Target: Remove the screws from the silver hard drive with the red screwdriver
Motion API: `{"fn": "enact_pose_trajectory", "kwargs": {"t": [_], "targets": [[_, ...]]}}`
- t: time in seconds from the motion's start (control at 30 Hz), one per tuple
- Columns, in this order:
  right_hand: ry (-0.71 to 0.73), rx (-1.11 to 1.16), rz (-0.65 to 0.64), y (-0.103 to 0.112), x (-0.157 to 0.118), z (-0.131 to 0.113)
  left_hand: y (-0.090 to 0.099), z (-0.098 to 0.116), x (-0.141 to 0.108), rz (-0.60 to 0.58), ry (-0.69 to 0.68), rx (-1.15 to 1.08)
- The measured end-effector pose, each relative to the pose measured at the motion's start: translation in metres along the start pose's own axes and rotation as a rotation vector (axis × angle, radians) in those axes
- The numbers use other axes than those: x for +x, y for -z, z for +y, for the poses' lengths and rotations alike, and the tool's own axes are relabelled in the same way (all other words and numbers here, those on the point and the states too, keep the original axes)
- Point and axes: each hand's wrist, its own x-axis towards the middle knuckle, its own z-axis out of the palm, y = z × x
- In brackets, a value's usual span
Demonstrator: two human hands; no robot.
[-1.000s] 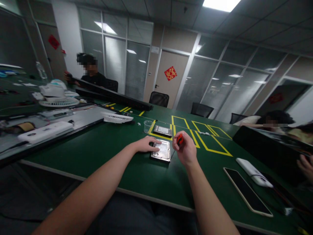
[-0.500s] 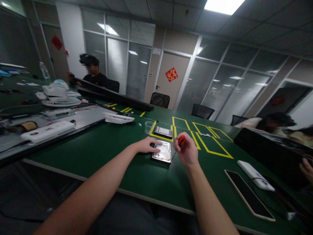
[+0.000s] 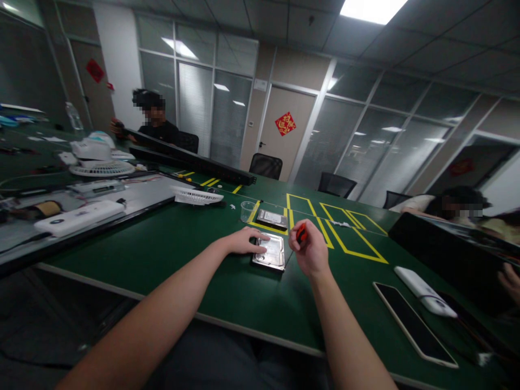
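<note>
A silver hard drive (image 3: 273,254) lies flat on the green table in front of me. Across its left part rests my left hand (image 3: 244,240), thumb and fingers spread over the metal top. My right hand (image 3: 312,249), just right of the drive, is closed round a screwdriver (image 3: 301,234) with a red and black handle. Its thin shaft slants down and left to the drive's right edge near the front corner; whether the tip touches a screw is too small to tell. Behind lies a second hard drive (image 3: 272,218), inside a yellow tape outline.
A clear plastic cup (image 3: 247,211) stands left of the second drive. Further left are a white fan part (image 3: 197,196) and a large panel (image 3: 138,197). At right lie a phone (image 3: 414,325), a white power bank (image 3: 424,291) and a black case (image 3: 442,254). Two other people sit nearby.
Almost nothing differs. My left hand stays on the drive, and my right hand with the screwdriver has shifted only very slightly.
</note>
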Motion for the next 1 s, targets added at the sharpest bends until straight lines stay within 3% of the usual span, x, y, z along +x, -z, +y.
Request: {"fn": "enact_pose_trajectory", "kwargs": {"t": [0.57, 1.0], "targets": [[-0.015, -0.046, 0.002, 0.0015, -0.0006, 0.0009, 0.0027, 0.0041, -0.0021, -0.025, 0.046, -0.014], [-0.024, -0.040, 0.003, -0.0002, -0.0009, 0.0004, 0.0001, 0.0016, 0.0000, 0.017, -0.019, -0.006]]}}
